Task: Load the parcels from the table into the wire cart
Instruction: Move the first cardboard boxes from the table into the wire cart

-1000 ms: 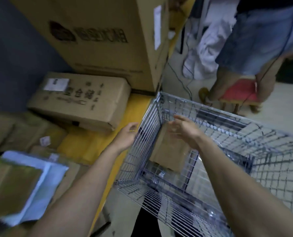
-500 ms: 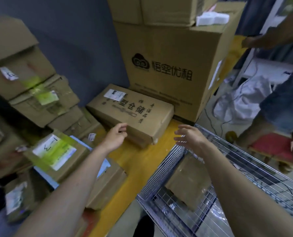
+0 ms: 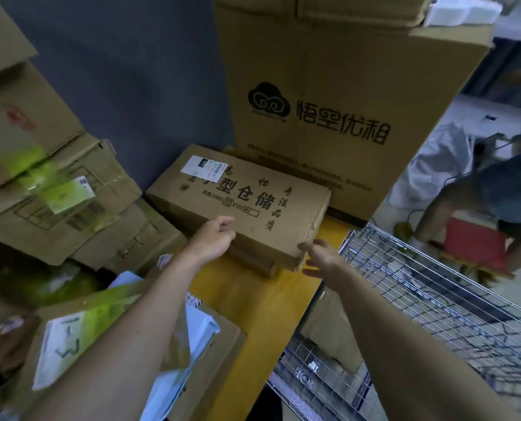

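While both bare arms reach up from the bottom of the frame, the left hand [image 3: 213, 240] rests at the near edge of a flat box [image 3: 241, 205] at centre, fingers loosely curled, gripping nothing. Just right of it, the right hand [image 3: 320, 258] is spread open by the box's near corner. That box lies on a yellow table [image 3: 268, 299]. At lower right, the wire cart [image 3: 420, 314] holds one parcel [image 3: 332, 332].
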